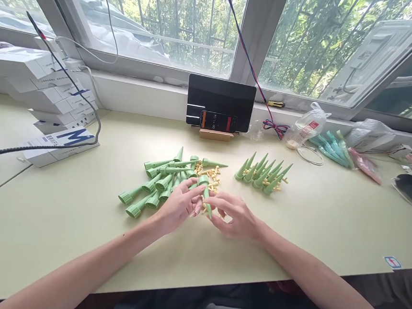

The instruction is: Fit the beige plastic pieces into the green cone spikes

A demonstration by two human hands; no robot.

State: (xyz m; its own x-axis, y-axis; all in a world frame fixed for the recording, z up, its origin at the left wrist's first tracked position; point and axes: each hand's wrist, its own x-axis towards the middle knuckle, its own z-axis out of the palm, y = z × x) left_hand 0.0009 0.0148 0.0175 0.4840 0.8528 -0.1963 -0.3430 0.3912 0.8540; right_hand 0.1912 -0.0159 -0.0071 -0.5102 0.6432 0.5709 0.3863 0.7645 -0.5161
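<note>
A green watering spike, with a wide ribbed collar at the top and a tapering point, is tilted between my hands. My left hand grips it near the collar with thumb and fingers. At its narrow part, the fingertips of my right hand close around it; any small part between them is hidden. Left of and behind my left hand lies a pile of similar green spikes. Small yellow valve pieces are scattered just behind the held spike.
Several green spikes with yellow pieces in their sides stand upright in rows at right. A phone showing a timer leans on a black tablet at the back. White boxes and a black cable are left; plastic bags lie back right.
</note>
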